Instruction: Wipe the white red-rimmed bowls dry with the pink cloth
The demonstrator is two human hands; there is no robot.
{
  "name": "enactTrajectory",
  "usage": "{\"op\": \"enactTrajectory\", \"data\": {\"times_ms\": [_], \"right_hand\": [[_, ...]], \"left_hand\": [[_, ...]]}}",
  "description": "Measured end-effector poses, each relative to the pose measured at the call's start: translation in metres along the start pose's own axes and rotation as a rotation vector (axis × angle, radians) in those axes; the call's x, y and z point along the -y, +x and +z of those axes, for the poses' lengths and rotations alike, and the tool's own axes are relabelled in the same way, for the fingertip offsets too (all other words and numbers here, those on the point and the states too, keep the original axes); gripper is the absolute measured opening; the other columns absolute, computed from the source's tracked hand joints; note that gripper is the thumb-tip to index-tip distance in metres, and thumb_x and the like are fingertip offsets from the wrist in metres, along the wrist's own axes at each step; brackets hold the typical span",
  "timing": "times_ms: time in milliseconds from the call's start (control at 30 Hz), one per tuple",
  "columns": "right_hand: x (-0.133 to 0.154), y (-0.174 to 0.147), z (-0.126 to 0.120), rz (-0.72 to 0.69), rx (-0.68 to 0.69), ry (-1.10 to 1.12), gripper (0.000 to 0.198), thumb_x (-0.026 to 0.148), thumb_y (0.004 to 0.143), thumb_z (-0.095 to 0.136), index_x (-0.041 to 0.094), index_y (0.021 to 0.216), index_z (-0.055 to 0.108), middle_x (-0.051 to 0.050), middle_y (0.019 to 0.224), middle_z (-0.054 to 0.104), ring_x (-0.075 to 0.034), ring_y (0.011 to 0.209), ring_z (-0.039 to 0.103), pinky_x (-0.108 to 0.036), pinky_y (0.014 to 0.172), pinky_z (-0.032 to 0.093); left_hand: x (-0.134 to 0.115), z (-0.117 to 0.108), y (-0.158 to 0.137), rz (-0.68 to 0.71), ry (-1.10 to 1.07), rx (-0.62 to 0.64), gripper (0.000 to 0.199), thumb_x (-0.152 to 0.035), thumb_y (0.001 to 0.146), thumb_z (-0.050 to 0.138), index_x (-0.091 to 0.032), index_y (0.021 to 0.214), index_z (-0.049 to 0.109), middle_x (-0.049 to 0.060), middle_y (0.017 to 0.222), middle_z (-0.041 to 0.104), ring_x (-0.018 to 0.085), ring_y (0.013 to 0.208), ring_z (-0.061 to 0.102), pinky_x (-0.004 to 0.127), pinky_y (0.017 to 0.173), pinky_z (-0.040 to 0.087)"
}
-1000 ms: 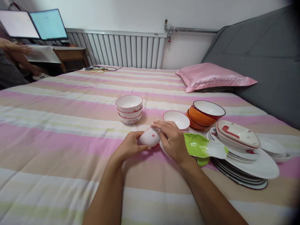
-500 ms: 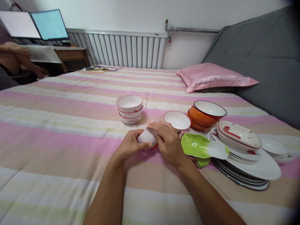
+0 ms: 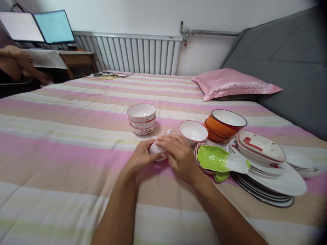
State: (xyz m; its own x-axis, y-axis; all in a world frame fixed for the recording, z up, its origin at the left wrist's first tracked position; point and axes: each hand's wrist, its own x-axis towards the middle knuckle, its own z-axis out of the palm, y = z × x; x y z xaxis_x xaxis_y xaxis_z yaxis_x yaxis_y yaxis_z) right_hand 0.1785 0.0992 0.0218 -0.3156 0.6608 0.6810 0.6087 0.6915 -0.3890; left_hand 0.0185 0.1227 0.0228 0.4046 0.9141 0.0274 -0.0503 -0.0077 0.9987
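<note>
Low over the striped bedspread, my left hand [image 3: 140,156] grips a small white bowl [image 3: 155,148] by its near left side, thumb across the front. My right hand [image 3: 177,153] is closed over the bowl's right side and top, its fingers curled across and hiding much of it. A scrap of white with red marks [image 3: 169,131] shows just beyond the right fingers; I cannot tell whether it belongs to the bowl. Behind the hands stands a stack of white bowls with red rims [image 3: 142,119]. A single red-rimmed bowl [image 3: 193,131] sits beyond the right hand.
To the right are green leaf-shaped dishes [image 3: 214,159], stacked orange bowls [image 3: 221,126], and a pile of plates [image 3: 278,177] topped by an oval dish [image 3: 265,148]. Farther back lie a pink pillow [image 3: 235,83] and cables [image 3: 109,75]. A person [image 3: 19,58] sits at far left near two monitors.
The right hand has shifted slightly left over the bowl, covering more of it. The bowl has turned a little, and a red-marked patch now shows above the fingers.
</note>
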Motion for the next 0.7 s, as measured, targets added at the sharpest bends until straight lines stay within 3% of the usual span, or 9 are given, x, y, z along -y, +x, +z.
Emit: {"op": "enactTrajectory", "data": {"times_ms": [200,400,533,700], "right_hand": [[-0.02,-0.001,0.001,0.243,-0.154,0.175,0.032,0.019,0.092,0.043,0.024,0.118,0.061,-0.006,0.119,0.065,-0.019,0.113,0.057,-0.041,0.099,0.044],[-0.031,-0.006,0.009,0.448,-0.146,0.245,0.035,0.026,0.092,0.042,0.019,0.123,0.057,-0.01,0.124,0.063,-0.021,0.115,0.057,-0.041,0.101,0.043],[-0.035,-0.008,0.014,0.493,-0.144,0.257,0.037,0.031,0.093,0.04,0.018,0.123,0.058,-0.012,0.124,0.063,-0.023,0.115,0.058,-0.042,0.099,0.045],[-0.029,-0.008,0.014,0.446,-0.171,0.231,0.036,0.027,0.093,0.042,0.018,0.125,0.057,-0.011,0.125,0.063,-0.022,0.116,0.058,-0.042,0.1,0.046]], "left_hand": [[0.002,-0.001,0.001,-0.029,-0.047,-0.053,0.04,-0.033,0.063,0.078,-0.012,0.097,0.069,0.007,0.087,0.068,0.016,0.073,0.06,0.024,0.063,0.047],[0.003,0.001,0.005,-0.053,-0.082,-0.159,0.039,-0.045,0.07,0.072,-0.008,0.084,0.072,0.008,0.075,0.068,0.015,0.064,0.057,0.024,0.058,0.044],[0.003,0.002,0.006,-0.068,-0.146,-0.221,0.042,-0.05,0.072,0.068,-0.008,0.079,0.072,0.008,0.068,0.068,0.016,0.062,0.059,0.027,0.059,0.046],[-0.001,0.005,0.006,-0.08,-0.199,-0.302,0.037,-0.046,0.068,0.072,-0.01,0.075,0.073,0.007,0.066,0.068,0.016,0.061,0.058,0.027,0.059,0.046]]}}
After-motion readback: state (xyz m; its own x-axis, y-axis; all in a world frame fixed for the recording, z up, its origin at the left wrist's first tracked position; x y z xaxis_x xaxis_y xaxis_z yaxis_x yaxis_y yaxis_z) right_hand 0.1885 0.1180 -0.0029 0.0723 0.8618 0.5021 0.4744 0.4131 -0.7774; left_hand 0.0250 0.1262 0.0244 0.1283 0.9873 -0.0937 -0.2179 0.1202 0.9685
